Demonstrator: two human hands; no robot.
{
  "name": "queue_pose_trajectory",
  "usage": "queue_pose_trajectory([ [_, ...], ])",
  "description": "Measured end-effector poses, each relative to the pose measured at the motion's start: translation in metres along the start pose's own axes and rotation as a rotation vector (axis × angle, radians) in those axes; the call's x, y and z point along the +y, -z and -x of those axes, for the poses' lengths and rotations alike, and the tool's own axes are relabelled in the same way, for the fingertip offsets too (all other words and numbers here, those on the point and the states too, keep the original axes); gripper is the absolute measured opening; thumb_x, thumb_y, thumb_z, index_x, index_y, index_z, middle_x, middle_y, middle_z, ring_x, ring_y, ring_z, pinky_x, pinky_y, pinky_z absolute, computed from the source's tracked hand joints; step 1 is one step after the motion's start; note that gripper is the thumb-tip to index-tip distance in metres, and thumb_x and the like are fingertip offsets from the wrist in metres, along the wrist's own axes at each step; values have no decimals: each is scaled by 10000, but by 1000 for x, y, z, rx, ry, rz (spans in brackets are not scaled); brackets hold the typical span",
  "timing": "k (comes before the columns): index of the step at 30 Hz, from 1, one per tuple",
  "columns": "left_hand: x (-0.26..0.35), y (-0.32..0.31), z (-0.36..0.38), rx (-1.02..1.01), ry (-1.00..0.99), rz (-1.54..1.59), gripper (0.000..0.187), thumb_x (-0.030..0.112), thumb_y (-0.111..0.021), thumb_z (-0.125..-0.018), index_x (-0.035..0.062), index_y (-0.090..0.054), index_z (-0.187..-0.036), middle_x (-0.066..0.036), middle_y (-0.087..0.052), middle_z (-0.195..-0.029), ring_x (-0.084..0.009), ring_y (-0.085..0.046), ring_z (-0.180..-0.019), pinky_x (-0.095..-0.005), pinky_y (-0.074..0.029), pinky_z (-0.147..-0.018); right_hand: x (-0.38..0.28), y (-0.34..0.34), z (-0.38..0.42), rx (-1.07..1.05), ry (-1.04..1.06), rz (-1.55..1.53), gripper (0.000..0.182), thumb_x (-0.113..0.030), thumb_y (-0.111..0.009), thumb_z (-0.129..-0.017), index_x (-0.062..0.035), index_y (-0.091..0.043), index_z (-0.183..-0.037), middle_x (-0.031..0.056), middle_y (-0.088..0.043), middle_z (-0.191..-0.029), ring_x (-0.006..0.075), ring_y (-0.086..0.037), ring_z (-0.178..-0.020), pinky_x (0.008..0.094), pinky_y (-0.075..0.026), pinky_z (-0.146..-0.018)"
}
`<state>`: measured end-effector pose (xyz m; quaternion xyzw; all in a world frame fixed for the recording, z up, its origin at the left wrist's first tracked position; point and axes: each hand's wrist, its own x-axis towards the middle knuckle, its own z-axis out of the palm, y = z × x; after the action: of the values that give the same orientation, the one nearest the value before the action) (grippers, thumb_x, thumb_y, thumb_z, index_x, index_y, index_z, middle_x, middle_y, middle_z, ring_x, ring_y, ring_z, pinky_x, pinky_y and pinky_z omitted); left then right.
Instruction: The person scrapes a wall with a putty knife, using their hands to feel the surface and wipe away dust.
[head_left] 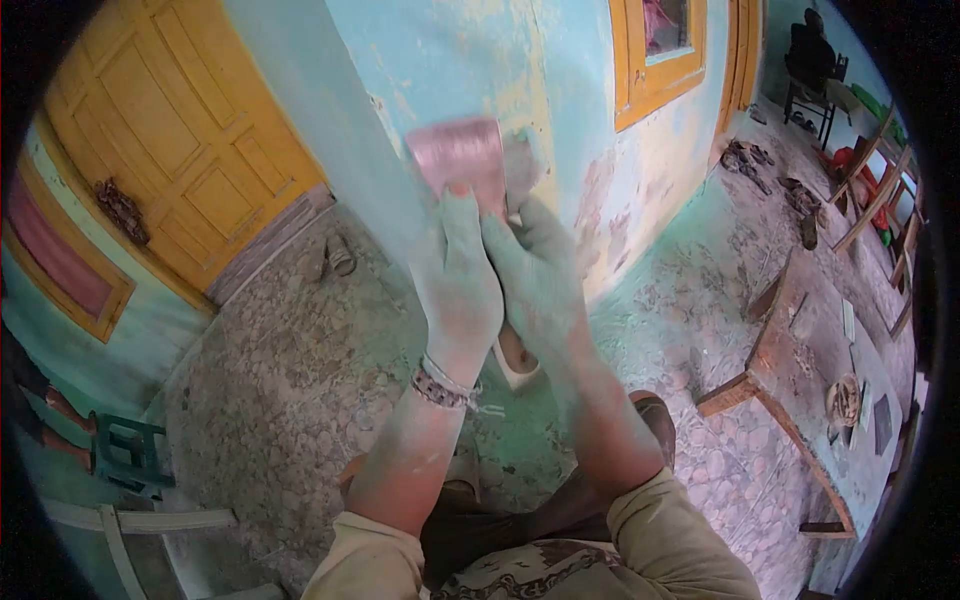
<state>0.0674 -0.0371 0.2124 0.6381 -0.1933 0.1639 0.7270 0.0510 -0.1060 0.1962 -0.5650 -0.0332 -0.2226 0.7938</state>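
Observation:
A scraper [462, 152] with a broad, pinkish metal blade is held up close to the corner of the peeling wall [450, 60], overlapping it in this view. My left hand [455, 285] is closed on it, with a finger laid along the base of the blade. Wrapped round the handle from the other side is my right hand [540, 265]. The pale handle end, with a hole in it, sticks out below the hands. Pale dust coats both hands and forearms. A bracelet circles my left wrist.
To the left are a yellow door [170, 110], a green stool [130, 450] beside a person's legs, and a wooden frame [120, 530]. A worn table [800, 390] holding small items stands at right. Shoes [745, 165] lie along the wall; a person [812, 50] sits far right.

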Motion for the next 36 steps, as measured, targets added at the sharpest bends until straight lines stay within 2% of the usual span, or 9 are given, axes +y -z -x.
queue_pose_trajectory([
  [9,-9,0,11,37,47,6,384,305,-499,-994,-9,-590,-793,-3,-553,-761,-95,-474,-719,-274,-425,-666,22,3,6,69,104,41,312,-190,-564,-932,63,-579,-1116,100,-653,-910,133,-594,-839,273,-480,-738],
  [12,4,-2,-3,27,7,13,396,324,-513,-991,-16,-618,-817,-14,-572,-759,-93,-494,-713,-261,-427,-654,1,0,-8,-12,83,2,342,-217,-569,-944,41,-561,-1168,63,-621,-823,122,-581,-726,273,-479,-641],
  [15,12,5,-4,38,51,-158,411,340,-522,-987,-28,-651,-855,-31,-592,-701,-95,-521,-625,-240,-424,-569,-22,13,4,-178,-200,-172,383,-223,-582,-943,23,-515,-1228,34,-573,-752,106,-537,-606,265,-448,-530],
  [17,15,30,-3,49,133,-411,427,357,-525,-985,-31,-667,-879,-45,-604,-655,-98,-532,-548,-225,-411,-498,-11,38,24,-89,-298,-210,404,-199,-586,-937,-1,-475,-1271,32,-559,-744,102,-524,-570,258,-437,-498],
  [19,35,42,-16,188,-118,-309,438,375,-536,-979,-33,-677,-908,-52,-588,-571,-101,-534,-465,-211,-393,-425,10,68,51,-63,-358,-212,433,-173,-581,-937,-27,-432,-1316,38,-555,-750,107,-525,-560,257,-438,-491],
  [22,53,57,-56,169,-406,-497,472,367,-631,-925,-59,-610,-1129,-105,-657,-825,-133,-614,-694,-241,-484,-598,64,113,94,-143,-389,-141,418,-124,-538,-954,-67,-407,-1348,49,-565,-785,135,-541,-569,266,-458,-498],
  [24,44,55,-75,151,-677,-716,593,356,-712,-869,-65,-542,-1251,-136,-668,-998,-162,-619,-841,-293,-505,-734,71,124,116,-98,-532,-335,427,-101,-516,-961,-84,-390,-1369,53,-571,-802,147,-551,-574,277,-470,-490],
  [28,14,47,-58,-64,-478,-712,811,297,-738,-853,-61,-314,-1443,-199,-577,-1294,-219,-582,-1139,-332,-459,-958,69,149,138,-83,-724,-505,487,-74,-488,-969,-137,-338,-1428,56,-577,-828,153,-559,-578,291,-487,-474],
  [36,10,66,-44,-260,-329,-703,886,141,-777,-793,6,-245,-1488,-182,-514,-1384,-221,-522,-1249,-340,-417,-1048,83,167,134,-235,-665,-369,547,-91,-450,-989,-161,-250,-1493,80,-591,-853,147,-535,-576,270,-459,-465],
])
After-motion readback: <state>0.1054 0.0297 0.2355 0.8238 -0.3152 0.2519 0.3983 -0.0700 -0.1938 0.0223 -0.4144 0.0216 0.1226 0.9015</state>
